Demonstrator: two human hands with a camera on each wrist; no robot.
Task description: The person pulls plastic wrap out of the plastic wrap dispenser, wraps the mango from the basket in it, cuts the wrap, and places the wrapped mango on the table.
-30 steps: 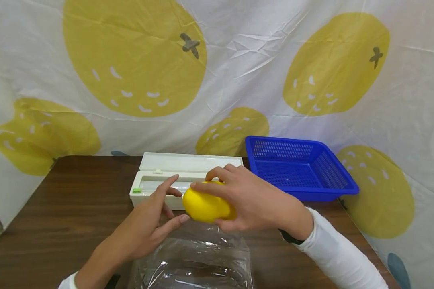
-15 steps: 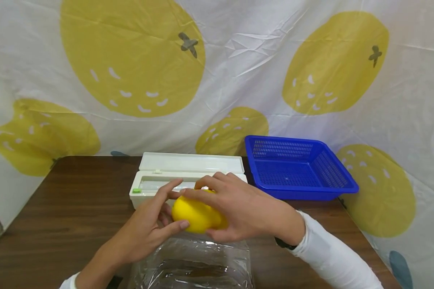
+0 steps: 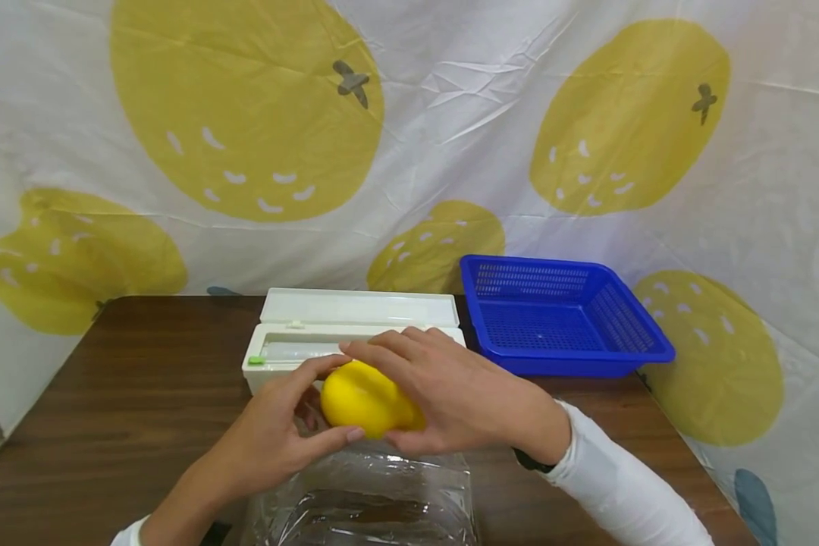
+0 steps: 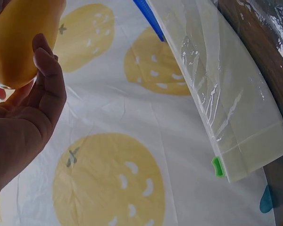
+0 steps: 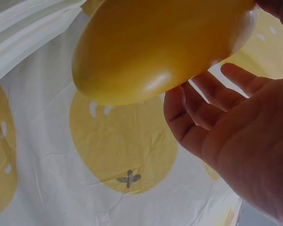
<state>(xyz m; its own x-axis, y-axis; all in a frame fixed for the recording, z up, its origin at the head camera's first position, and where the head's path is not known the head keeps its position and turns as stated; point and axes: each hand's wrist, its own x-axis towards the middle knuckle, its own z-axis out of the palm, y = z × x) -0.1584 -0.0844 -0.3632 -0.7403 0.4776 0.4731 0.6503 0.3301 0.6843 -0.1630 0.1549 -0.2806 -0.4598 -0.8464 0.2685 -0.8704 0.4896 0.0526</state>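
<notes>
A smooth yellow mango-like fruit [image 3: 363,400] is held in the air between both hands, in front of a white cling film dispenser. My left hand [image 3: 273,428] holds its left end between thumb and curled fingers. From the right, my right hand [image 3: 460,398] grips it, fingers over the top and thumb below. In the left wrist view, the rounded end of the fruit [image 4: 23,42] shows a small dark mark. The right wrist view has its glossy underside [image 5: 146,56] resting against my right fingertips [image 5: 174,101]. Clear cling film [image 3: 375,493] lies spread on the table below.
The dispenser [image 3: 280,371] stands at the back with its lid [image 3: 355,305] raised and a green slider [image 3: 255,361] on its left. Right of it sits a blue perforated basket [image 3: 573,364]. A fruit-print cloth [image 3: 444,136] hangs behind the brown table [image 3: 130,394].
My right hand has brought the fruit left and slightly down, toward me. My left fingers, earlier apart from it, have closed round its left end.
</notes>
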